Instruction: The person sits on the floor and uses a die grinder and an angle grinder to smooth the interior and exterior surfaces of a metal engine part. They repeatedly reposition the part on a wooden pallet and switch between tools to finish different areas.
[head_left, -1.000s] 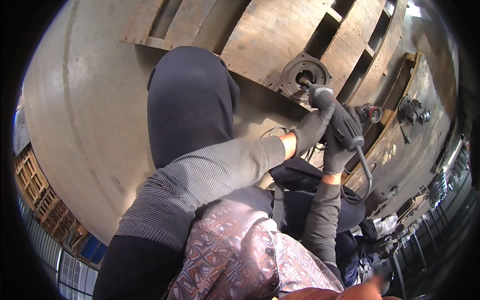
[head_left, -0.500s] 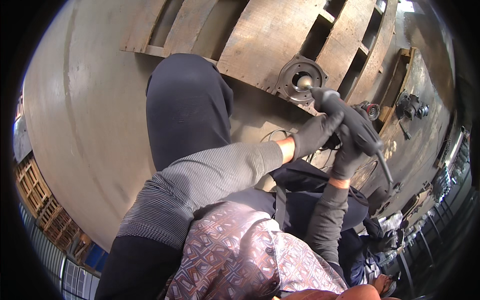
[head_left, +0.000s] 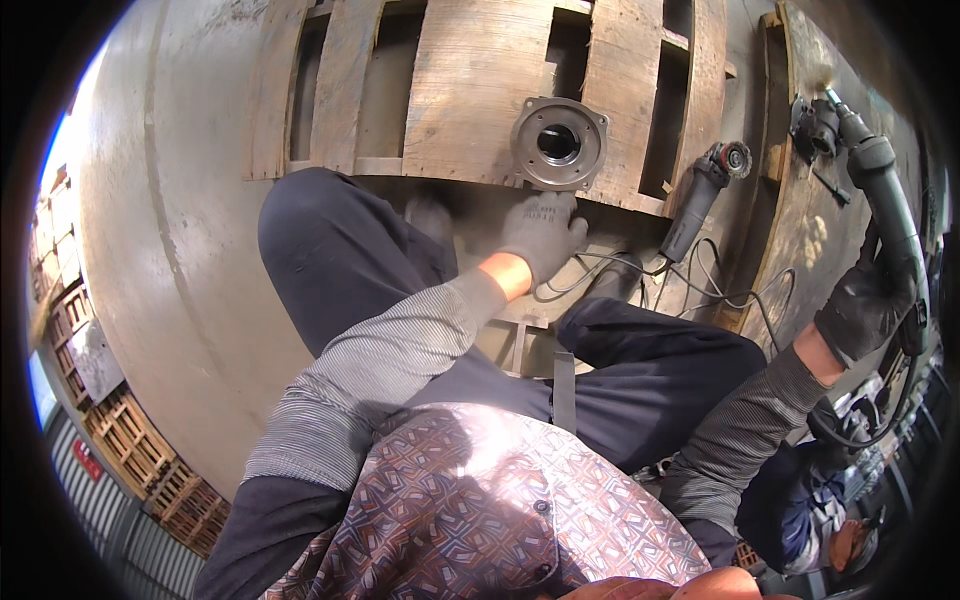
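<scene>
A round grey metal flange (head_left: 584, 131) with lugs and a dark central bore lies on the near edge of the wooden pallet (head_left: 480, 80). Against its near rim rests my left hand (head_left: 545, 232) in a grey glove, fingers bent and closed at the edge; their tips are hidden. Out to the right, my gloved right hand (head_left: 862, 308) is wrapped around the rear of a long grey die grinder (head_left: 880, 185). The tool points away from me, its rounded, blurred tip (head_left: 823, 82) above the right-hand board, well apart from the flange.
An angle grinder (head_left: 692, 205) leans at the pallet's right end, its disc upward. Loose black cords (head_left: 715, 292) lie between it and my leg. Dark metal fittings (head_left: 817, 128) sit on a worn board (head_left: 800, 215) at right. Another person (head_left: 800, 505) is at lower right.
My right hand has carried the die grinder from the flange's bore far to the right. My left hand has left the tool and come to the flange's near rim.
</scene>
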